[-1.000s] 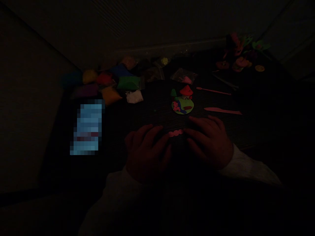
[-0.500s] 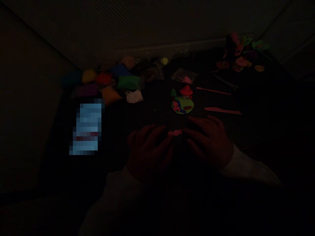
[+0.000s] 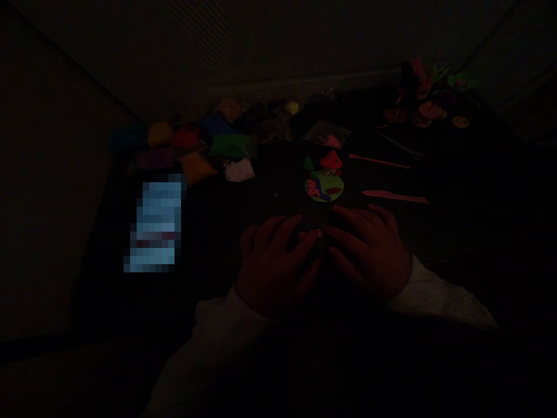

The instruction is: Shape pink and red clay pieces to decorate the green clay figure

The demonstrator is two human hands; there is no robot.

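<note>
A row of small pink clay pieces [image 3: 319, 233] lies on the dark table between my hands, partly hidden by my left fingers. My left hand [image 3: 278, 261] rests palm down with its fingers apart, the index fingertip on or over the pink pieces. My right hand [image 3: 369, 247] lies palm down with fingers spread, one fingertip at the right end of the row. Just beyond my hands stands a clay model [image 3: 324, 187]: a green round base with a red-roofed mushroom house, a small green tree, a blue strip and pink bits.
A lit phone [image 3: 156, 223], blurred out, lies at the left. Several bags of coloured clay, among them a green bag [image 3: 230, 145], line the back left. A pink clay knife [image 3: 394, 197] and a thin pink tool [image 3: 378, 161] lie right of the model. Clay figures [image 3: 429, 110] stand back right.
My left hand has moved right, and its index finger now covers much of the pink row. My right hand stays nearly still. The picture is slightly darker.
</note>
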